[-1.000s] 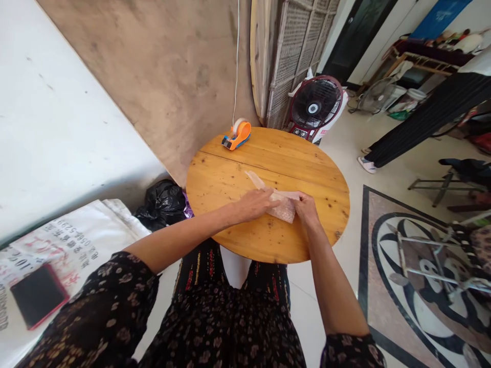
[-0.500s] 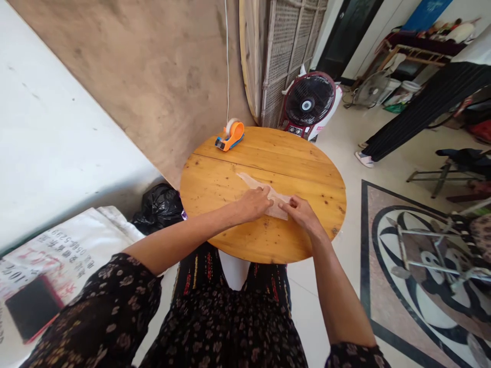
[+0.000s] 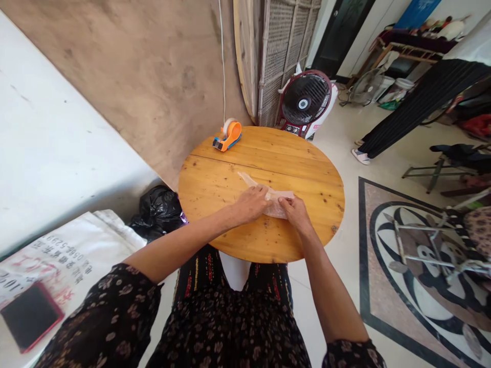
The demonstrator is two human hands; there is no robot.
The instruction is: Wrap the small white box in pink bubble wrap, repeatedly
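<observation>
A small piece of clear bubble wrap (image 3: pixel 276 199) lies near the middle of the round wooden table (image 3: pixel 230 235). My left hand (image 3: pixel 251 203) presses on its left part with fingers curled over it. My right hand (image 3: pixel 294 212) grips its right edge with closed fingers. A loose strip of the wrap sticks out to the far left of my hands. An orange tape dispenser (image 3: pixel 227 136) stands at the table's far left edge, well away from both hands.
A red-rimmed floor fan (image 3: pixel 305 104) stands behind the table. A black plastic bag (image 3: pixel 159 209) lies on the floor at the left, beside a white printed sack (image 3: pixel 65 255) with a dark phone (image 3: pixel 28 315). Another person's legs (image 3: pixel 406 110) are at the right.
The bubble wrap has been folded smaller and flatter. My right hand moved left along it, closer to my left hand. The view has shifted slightly.
</observation>
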